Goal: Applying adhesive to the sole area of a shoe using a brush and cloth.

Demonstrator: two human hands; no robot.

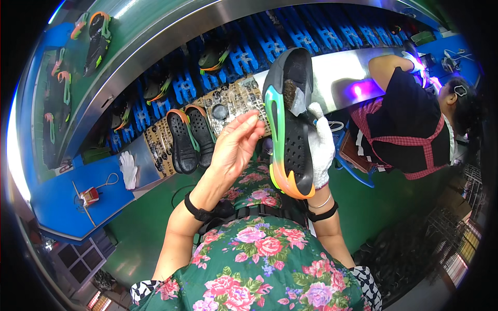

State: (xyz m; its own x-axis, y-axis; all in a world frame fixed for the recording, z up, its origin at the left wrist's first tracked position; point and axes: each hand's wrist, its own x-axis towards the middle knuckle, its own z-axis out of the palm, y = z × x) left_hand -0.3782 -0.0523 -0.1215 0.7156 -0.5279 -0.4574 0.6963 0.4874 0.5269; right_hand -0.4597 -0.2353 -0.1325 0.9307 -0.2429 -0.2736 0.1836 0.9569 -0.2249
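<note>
The shoe sole (297,140) is held up in front of the body, on the near side of the desk (57,197). Its long axis runs away from the wearer: the orange-tipped end is nearest the waist, the dark end farthest out. The hollow inner face is turned upward, toward the camera.

Hand positions relative to the sole:

- Right hand (322,147): the nearer of the two hands, in contact. It wears a white glove and is closed on the sole's right edge, thumb extended along that side. The sole hides the remaining fingers.
- Left hand (236,147): bare, just beside the green left edge. Thumb and fingertips are drawn together, pointing toward the sole; no object is visible between them. Whether something thin is pinched there cannot be told.

A pale translucent piece (298,103) sits within the outer half of the sole; its attachment cannot be determined.

Beyond the left hand, to its left, a pair of soles (182,142) lies side by side, near a round dark dish (220,112).
</note>
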